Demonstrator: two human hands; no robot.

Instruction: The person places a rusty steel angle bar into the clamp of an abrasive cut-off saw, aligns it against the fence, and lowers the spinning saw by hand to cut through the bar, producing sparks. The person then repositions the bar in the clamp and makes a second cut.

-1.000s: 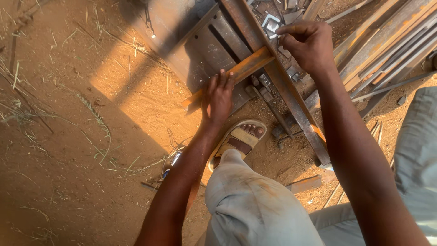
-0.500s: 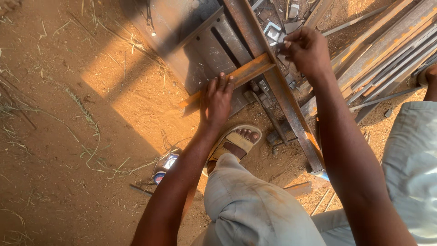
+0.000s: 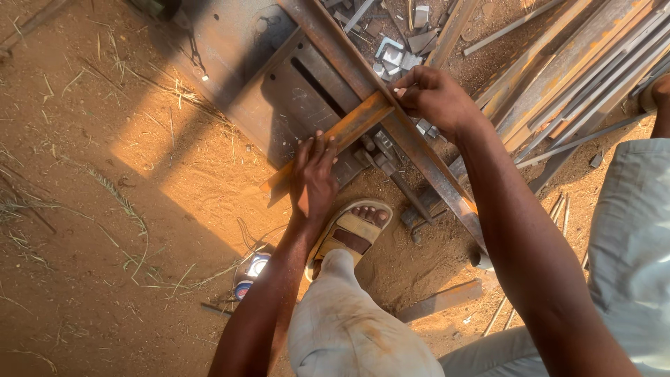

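Looking down from the head camera, the one view on offer, a short rusty angle bar (image 3: pixel 328 146) lies with its long axis on a diagonal, low at the lower left over the orange dirt and rising to the upper right, where its end butts against a much longer rusty steel bar (image 3: pixel 391 119). That long bar runs the other diagonal, from the top middle down toward the lower right, so the two pieces meet at something close to a right angle. The left hand (image 3: pixel 314 181) lies flat with fingers spread, pressing down on the lower stretch of the short bar, its fingertips on the metal and the palm toward the body. The right hand (image 3: pixel 436 98) sits at the joint itself, fingers curled and pinched together at the short bar's upper end; whether it grips a small tool or only the metal edge cannot be told. So the short bar stretches between the two hands, the left nearer its free end, the right at the junction. Under both bars rests a dark steel plate (image 3: pixel 279 84) with a slot in it. A sandalled foot (image 3: pixel 352 234) stands just below the left hand, a stack of long metal strips (image 3: pixel 593 63) lies to the upper right, and small metal offcuts (image 3: pixel 394 52) are scattered near the top.
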